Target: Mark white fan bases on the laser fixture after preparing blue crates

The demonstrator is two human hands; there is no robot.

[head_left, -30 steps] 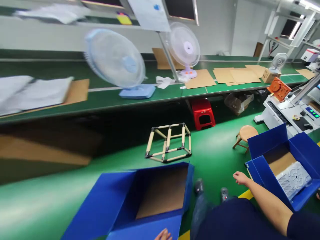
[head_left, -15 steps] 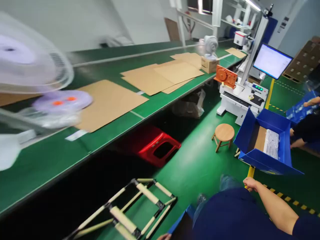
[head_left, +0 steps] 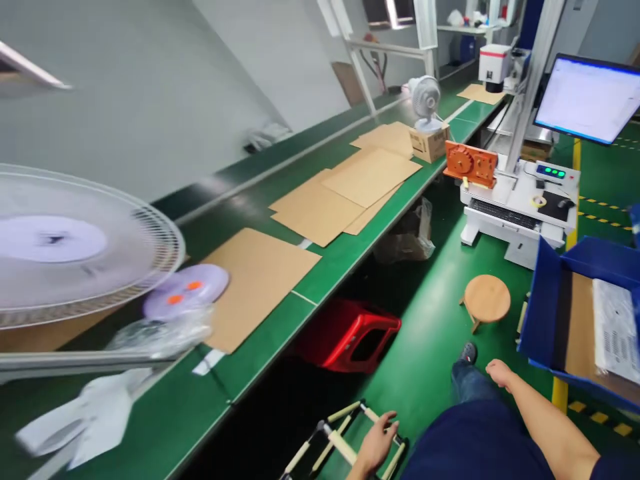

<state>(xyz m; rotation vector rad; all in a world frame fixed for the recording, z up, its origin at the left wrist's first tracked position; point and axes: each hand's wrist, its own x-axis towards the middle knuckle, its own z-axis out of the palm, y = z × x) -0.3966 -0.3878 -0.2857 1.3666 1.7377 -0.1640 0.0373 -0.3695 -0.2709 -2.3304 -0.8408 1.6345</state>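
My left hand (head_left: 379,439) hangs low at the bottom of the view, fingers loosely apart, just over a pipe frame (head_left: 336,441) of cream tubes and black joints on the green floor; I cannot tell if it touches it. My right hand (head_left: 497,372) is held out above the floor with fingers curled and nothing visible in it, near my own foot (head_left: 468,353). To its right stands an open blue corrugated box (head_left: 545,313) with a white perforated part (head_left: 616,328) lying on brown card inside.
A long green conveyor bench (head_left: 320,273) carries brown cardboard sheets (head_left: 345,193), a purple-based fan (head_left: 75,247) and a small fan on a box (head_left: 426,127). A red stool (head_left: 350,333) sits under it, a round wooden stool (head_left: 487,297) on the floor, a white machine (head_left: 520,200) and monitor (head_left: 587,99) beyond.
The view has swung right and risen along the bench. My left hand came up from the bottom edge to the pipe frame. The empty blue box in front has left the view.
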